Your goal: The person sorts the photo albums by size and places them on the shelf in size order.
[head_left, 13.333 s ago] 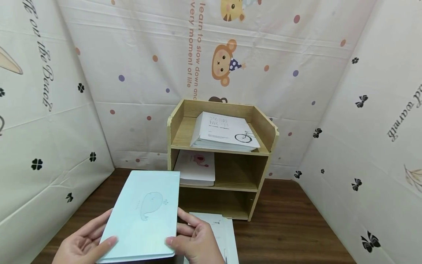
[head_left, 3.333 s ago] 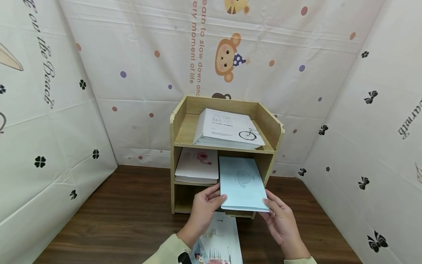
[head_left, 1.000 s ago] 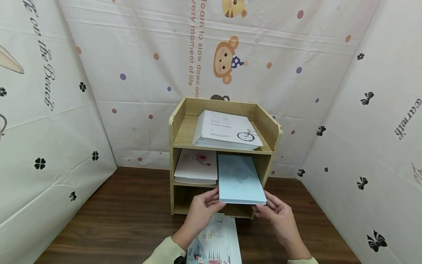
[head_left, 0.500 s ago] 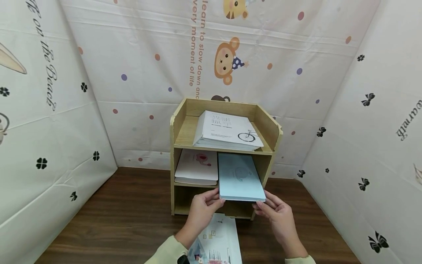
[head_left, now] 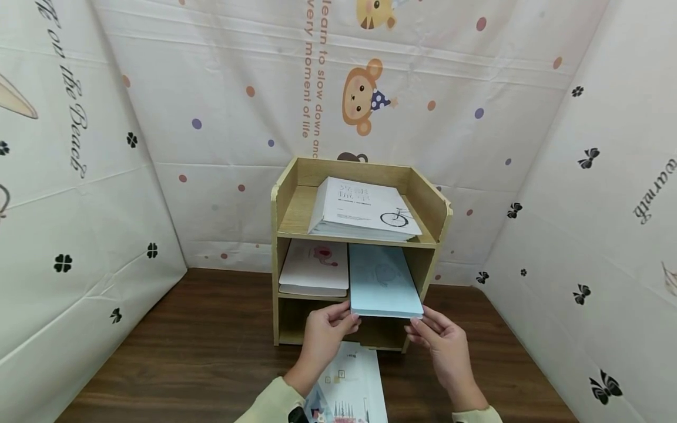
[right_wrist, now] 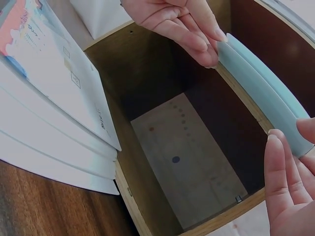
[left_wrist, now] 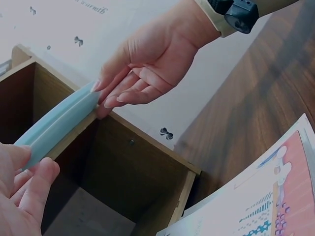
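Light blue notebooks [head_left: 386, 294], stacked with a whale drawing on top, lie mostly inside the right half of the wooden shelf's [head_left: 276, 264] middle level. Their front end juts out past the board. My left hand [head_left: 324, 335] pinches the left front corner, thumb above and fingers at the side and below. At the right front corner my right hand [head_left: 446, 346] holds on the same way. In the left wrist view the notebooks' front edge [left_wrist: 59, 123] rests over the shelf board's edge. White notebooks [head_left: 316, 267] with a pink elephant sit just left of the blue ones.
On the shelf's top level lies a thick stack of white books [head_left: 365, 208] with a bicycle drawing. Illustrated books [head_left: 354, 376] lie on the dark wooden table [head_left: 211, 352] in front of the shelf, below my hands. Printed cloth walls [head_left: 211, 176] surround the table.
The blue notebooks, earlier held up at the left front, moved right and into the middle level. Over the last second they slid a little deeper, both hands following forward.
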A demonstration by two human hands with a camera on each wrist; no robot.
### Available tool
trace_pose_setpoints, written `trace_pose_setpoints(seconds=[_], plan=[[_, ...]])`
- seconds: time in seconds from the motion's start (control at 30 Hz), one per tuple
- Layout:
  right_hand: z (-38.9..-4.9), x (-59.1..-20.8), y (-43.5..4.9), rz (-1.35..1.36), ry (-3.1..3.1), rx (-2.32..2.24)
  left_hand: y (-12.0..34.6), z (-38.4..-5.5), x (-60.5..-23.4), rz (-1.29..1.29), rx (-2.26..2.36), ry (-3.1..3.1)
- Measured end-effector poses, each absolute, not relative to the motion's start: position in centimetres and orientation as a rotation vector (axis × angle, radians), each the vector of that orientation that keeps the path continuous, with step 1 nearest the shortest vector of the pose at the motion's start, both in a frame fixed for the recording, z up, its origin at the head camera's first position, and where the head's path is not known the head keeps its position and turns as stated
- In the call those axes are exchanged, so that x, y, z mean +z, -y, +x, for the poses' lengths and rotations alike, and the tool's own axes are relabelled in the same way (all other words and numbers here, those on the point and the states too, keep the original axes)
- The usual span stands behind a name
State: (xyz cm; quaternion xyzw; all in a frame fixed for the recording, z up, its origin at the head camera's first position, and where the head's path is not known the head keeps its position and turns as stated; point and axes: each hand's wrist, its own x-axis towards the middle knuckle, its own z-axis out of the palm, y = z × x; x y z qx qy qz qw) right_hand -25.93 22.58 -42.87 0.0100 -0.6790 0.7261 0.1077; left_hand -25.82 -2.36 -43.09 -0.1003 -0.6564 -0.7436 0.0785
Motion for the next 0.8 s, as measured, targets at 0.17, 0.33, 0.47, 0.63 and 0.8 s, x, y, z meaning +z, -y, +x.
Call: trace_pose_setpoints(seconds=[0.17, 0.33, 0.47, 0.63, 0.8], plan=[[-26.08, -42.87, -22.53, 0.008, 1.983, 2.137, 2.20, -25.95, -43.20, -0.291, -2.226, 1.942], [-26.08, -42.93, -22.42, -0.014, 1.966, 2.136, 2.09, -25.99, -43.18, -0.266, -2.235, 1.927], [-25.99, -42.93, -22.36, -0.021, 1.954, 2.130, 2.05, -26.05, -43.22, -0.257, -2.220, 1.934], [-26.06, -42.86, -22.36, -0.006, 1.934, 2.126, 2.12, -26.13, -43.24, -0.263, -2.182, 1.946], [-26.30, -42.82, -22.34, -0.009, 1.932, 2.124, 2.19, -26.31, -43.16, -0.254, -2.137, 1.962]])
